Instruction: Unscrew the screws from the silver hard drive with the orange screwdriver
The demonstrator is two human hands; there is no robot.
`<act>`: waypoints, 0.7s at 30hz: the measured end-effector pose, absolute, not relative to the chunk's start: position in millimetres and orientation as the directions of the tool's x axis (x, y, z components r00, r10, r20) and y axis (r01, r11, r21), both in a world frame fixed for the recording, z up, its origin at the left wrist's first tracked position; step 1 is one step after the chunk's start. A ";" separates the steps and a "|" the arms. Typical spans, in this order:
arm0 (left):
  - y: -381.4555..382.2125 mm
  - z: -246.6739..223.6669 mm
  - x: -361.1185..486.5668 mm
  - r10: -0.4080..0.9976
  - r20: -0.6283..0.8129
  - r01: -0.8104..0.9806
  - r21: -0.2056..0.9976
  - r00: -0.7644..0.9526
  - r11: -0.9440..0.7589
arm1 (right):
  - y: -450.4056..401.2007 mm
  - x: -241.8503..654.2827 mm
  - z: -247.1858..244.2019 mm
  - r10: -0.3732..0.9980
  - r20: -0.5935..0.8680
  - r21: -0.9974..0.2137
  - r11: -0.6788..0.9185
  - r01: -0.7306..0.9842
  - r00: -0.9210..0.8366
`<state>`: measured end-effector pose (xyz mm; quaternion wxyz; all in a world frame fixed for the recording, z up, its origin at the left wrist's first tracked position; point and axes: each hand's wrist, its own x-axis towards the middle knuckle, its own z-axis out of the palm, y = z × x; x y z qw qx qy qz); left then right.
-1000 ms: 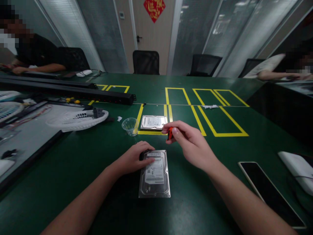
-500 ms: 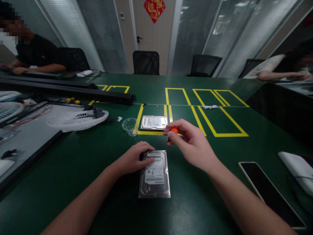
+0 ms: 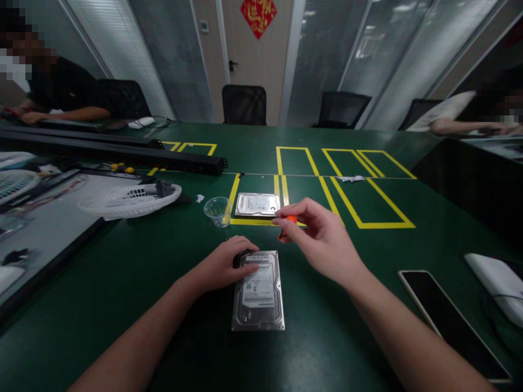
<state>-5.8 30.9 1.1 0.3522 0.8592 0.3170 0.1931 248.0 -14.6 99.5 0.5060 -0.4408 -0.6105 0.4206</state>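
A silver hard drive (image 3: pixel 261 296) lies label up on the green table in front of me. My left hand (image 3: pixel 229 262) grips its upper left side, the thumb resting on the label. Between the fingers of my right hand (image 3: pixel 316 237) is a small screwdriver (image 3: pixel 291 219) with an orange and black handle. Its thin shaft points down at the drive's upper right corner; whether the tip sits in a screw is too small to tell. Beyond my hands, a second hard drive (image 3: pixel 257 204) lies inside a yellow taped outline, with a clear plastic cup (image 3: pixel 218 211) on its left.
White rackets (image 3: pixel 134 200) and a grey panel (image 3: pixel 61 218) lie on the left, below long black bars (image 3: pixel 122 155). A phone (image 3: pixel 449 321) and a white device (image 3: pixel 496 286) lie at right. Two people sit at the table's far sides.
The screwdriver and the fingers of my right hand have shifted very slightly. My left hand and the hard drive under it have stayed in place.
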 end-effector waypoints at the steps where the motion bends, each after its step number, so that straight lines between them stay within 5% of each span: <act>1: 31.0 0.9 -5.8 0.681 0.107 0.409 0.728 0.724 -0.549 | -15.1 247.7 100.5 0.963 0.247 -0.959 0.259 0.114 -0.109; 21: 30.6 2.4 -5.4 0.681 0.113 0.406 0.729 0.723 -0.552 | -15.8 246.2 101.1 0.964 0.241 -0.963 0.252 0.101 -0.110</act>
